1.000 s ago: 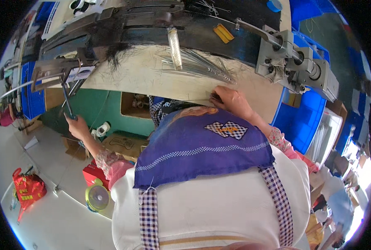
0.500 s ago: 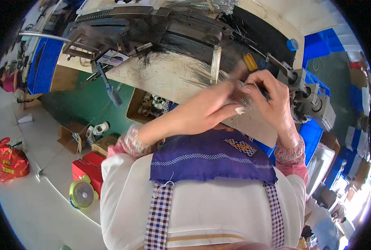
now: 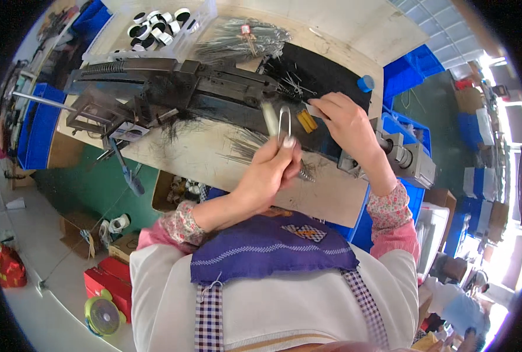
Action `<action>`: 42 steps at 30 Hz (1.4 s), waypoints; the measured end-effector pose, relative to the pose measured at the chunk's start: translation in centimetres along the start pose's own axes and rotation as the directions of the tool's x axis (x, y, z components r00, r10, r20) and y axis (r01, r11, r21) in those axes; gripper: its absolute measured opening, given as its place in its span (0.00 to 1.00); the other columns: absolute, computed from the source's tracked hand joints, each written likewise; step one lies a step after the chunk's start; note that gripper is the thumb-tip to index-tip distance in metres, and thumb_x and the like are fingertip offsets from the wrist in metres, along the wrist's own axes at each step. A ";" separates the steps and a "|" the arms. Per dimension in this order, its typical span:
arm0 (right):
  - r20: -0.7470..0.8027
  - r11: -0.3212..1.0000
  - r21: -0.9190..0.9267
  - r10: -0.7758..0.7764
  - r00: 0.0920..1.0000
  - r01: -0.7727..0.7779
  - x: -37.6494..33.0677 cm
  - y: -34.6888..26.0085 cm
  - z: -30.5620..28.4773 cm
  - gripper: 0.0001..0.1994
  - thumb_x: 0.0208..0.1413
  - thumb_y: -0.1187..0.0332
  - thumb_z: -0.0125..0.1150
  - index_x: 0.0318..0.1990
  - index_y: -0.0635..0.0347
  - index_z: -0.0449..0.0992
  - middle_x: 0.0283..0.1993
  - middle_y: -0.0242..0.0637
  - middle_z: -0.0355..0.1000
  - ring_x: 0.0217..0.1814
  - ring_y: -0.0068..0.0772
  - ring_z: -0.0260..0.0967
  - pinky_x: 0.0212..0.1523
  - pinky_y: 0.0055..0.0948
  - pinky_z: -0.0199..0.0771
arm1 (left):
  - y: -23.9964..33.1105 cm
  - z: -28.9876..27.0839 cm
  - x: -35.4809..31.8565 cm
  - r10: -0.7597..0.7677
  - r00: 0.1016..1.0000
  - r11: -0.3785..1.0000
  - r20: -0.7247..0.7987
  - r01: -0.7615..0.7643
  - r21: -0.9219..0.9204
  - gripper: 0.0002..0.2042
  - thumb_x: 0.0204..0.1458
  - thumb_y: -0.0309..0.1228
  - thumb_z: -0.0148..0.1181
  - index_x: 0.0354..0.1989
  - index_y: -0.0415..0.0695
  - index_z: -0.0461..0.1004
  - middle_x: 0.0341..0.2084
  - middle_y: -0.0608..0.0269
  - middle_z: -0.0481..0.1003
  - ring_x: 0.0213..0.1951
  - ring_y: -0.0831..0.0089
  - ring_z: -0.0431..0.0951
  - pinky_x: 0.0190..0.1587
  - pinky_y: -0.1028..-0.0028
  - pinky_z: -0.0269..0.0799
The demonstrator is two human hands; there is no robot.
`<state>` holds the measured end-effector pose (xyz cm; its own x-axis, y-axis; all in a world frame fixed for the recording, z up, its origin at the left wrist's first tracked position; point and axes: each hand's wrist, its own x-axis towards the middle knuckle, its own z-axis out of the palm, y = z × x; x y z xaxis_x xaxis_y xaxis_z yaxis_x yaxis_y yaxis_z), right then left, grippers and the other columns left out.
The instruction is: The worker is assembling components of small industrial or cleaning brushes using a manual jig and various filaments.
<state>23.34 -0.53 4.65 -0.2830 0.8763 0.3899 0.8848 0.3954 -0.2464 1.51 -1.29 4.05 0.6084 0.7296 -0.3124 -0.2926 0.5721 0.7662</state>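
Note:
My left hand (image 3: 270,170) is closed around what looks like a twisted-wire brush. Its bent metal wire loop (image 3: 284,120) sticks up past my thumb, and a dark, spiral, bristly end (image 3: 305,175) shows below my fingers. Farther off, my right hand (image 3: 349,126) has its fingers pressed together beside the end of a dark metal machine (image 3: 231,88); whatever is in that pinch is too small to make out. Near its fingertips lies a yellow block (image 3: 307,121), and a pale upright handle (image 3: 270,119) stands behind the wire loop.
Loose wires (image 3: 243,146) and dark bristle scraps lie on the wooden bench (image 3: 185,161). At the back are a bundle of wires (image 3: 243,38) and a clear bin (image 3: 205,23) of white rolls. A blue tape roll (image 3: 365,83) sits on the black mat. Blue crates (image 3: 413,70) stand right.
My hands, together half a second ago, are now apart. The right has moved away to the machine's end; the left keeps the wire brush, its loop now upright. The view has shifted.

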 end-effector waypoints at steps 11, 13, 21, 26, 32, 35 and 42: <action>-0.038 0.999 0.012 0.033 0.999 -0.033 0.4 -0.2 0.3 0.07 0.41 0.77 0.57 0.31 0.61 0.73 0.31 0.40 0.68 0.38 0.44 0.69 0.39 0.38 0.73 | 4.2 -10.2 -4.2 0.313 0.950 0.932 0.008 -0.309 0.191 0.09 0.58 0.28 0.51 0.40 0.38 0.75 0.18 0.66 0.69 0.15 0.85 0.62 0.15 0.81 0.56; 0.096 0.994 -0.070 0.086 0.992 -0.079 2.8 2.1 2.0 0.07 0.49 0.74 0.56 0.36 0.62 0.74 0.34 0.43 0.67 0.40 0.48 0.69 0.40 0.40 0.70 | 3.8 -7.1 -2.5 0.290 0.912 0.653 0.291 -0.411 0.636 0.10 0.57 0.28 0.52 0.41 0.37 0.77 0.22 0.60 0.75 0.21 0.80 0.69 0.21 0.76 0.63; 0.246 0.962 0.180 0.159 0.956 -0.207 2.3 2.0 -3.3 0.10 0.47 0.68 0.62 0.35 0.63 0.73 0.34 0.42 0.68 0.39 0.46 0.70 0.39 0.40 0.69 | -1.3 -0.4 12.3 0.166 0.838 0.372 0.519 -0.541 0.754 0.11 0.52 0.34 0.55 0.33 0.40 0.79 0.22 0.46 0.75 0.24 0.58 0.77 0.28 0.67 0.69; 0.122 0.978 0.207 -0.020 0.992 -0.005 1.0 1.6 -1.0 0.09 0.47 0.69 0.62 0.33 0.64 0.72 0.31 0.40 0.68 0.35 0.43 0.68 0.37 0.35 0.68 | 2.6 -0.1 10.0 0.222 0.831 -0.396 0.510 -0.401 0.826 0.07 0.43 0.31 0.56 0.21 0.42 0.78 0.22 0.54 0.77 0.29 0.57 0.80 0.33 0.60 0.76; -0.085 0.939 0.313 -0.124 0.989 0.144 4.0 0.1 1.4 0.08 0.50 0.70 0.62 0.36 0.64 0.75 0.30 0.40 0.73 0.34 0.42 0.71 0.37 0.33 0.71 | 7.1 -3.5 6.7 0.425 0.381 -0.701 0.821 -0.435 0.565 0.03 0.49 0.28 0.56 0.28 0.45 0.76 0.25 0.61 0.75 0.20 0.68 0.76 0.25 0.68 0.73; -0.111 0.951 0.303 -0.023 0.994 0.056 4.5 0.5 3.2 0.10 0.51 0.68 0.63 0.38 0.63 0.77 0.34 0.40 0.76 0.34 0.42 0.73 0.38 0.30 0.72 | 5.8 -4.2 3.3 0.849 0.389 -0.148 0.357 -0.473 0.869 0.08 0.55 0.32 0.55 0.27 0.42 0.75 0.21 0.62 0.73 0.15 0.75 0.71 0.20 0.74 0.69; -0.051 0.933 0.356 0.070 0.996 -0.047 5.1 0.4 4.4 0.12 0.49 0.66 0.64 0.36 0.65 0.77 0.33 0.44 0.75 0.35 0.47 0.73 0.39 0.34 0.72 | 2.2 -8.8 3.3 -0.025 0.947 0.551 0.321 0.281 -0.786 0.26 0.63 0.51 0.37 0.31 0.40 0.72 0.14 0.64 0.66 0.10 0.80 0.57 0.12 0.80 0.52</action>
<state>20.59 5.30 2.65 -0.2012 0.8865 0.4167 0.7073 0.4257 -0.5644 -3.69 5.67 -0.23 0.8201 0.5560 -0.1352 -0.5699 0.8147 -0.1066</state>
